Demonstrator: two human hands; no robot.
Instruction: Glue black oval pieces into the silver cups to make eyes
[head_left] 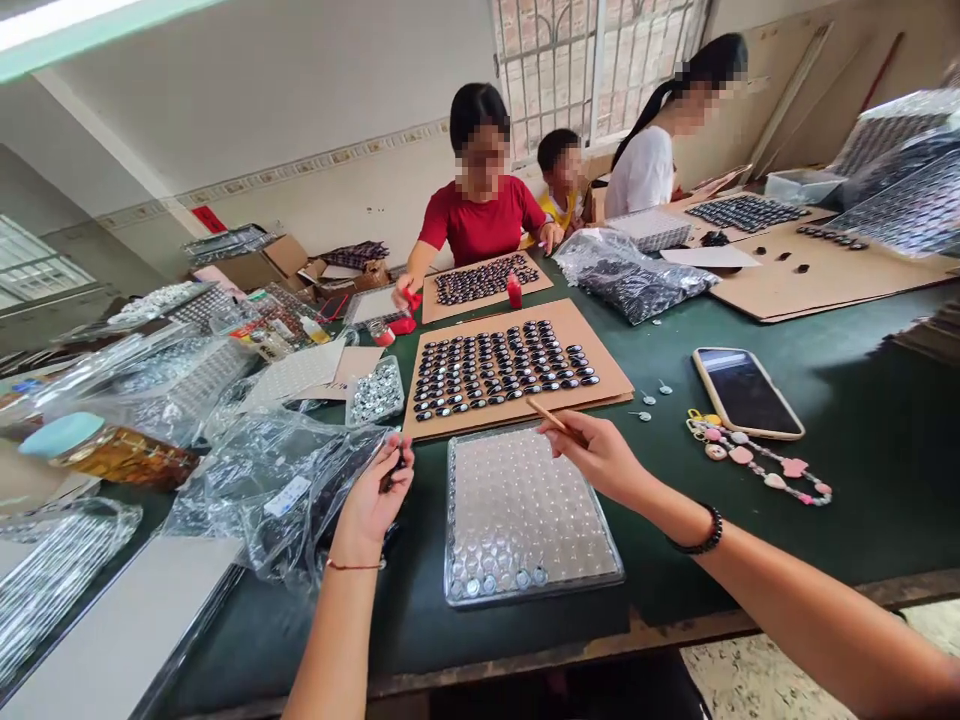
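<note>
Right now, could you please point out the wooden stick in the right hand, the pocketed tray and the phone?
Wooden stick [542, 410], head view: on its exposed end.
Pocketed tray [529, 500], head view: on its middle pockets.
Phone [748, 391], head view: on its dark screen.

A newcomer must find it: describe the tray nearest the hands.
On the green table, near its front edge, look between left hand and right hand. The tray lies there, before a cardboard of black pieces. Unlike that cardboard, it is pale and dimpled, with a few discs along its near end.
</note>
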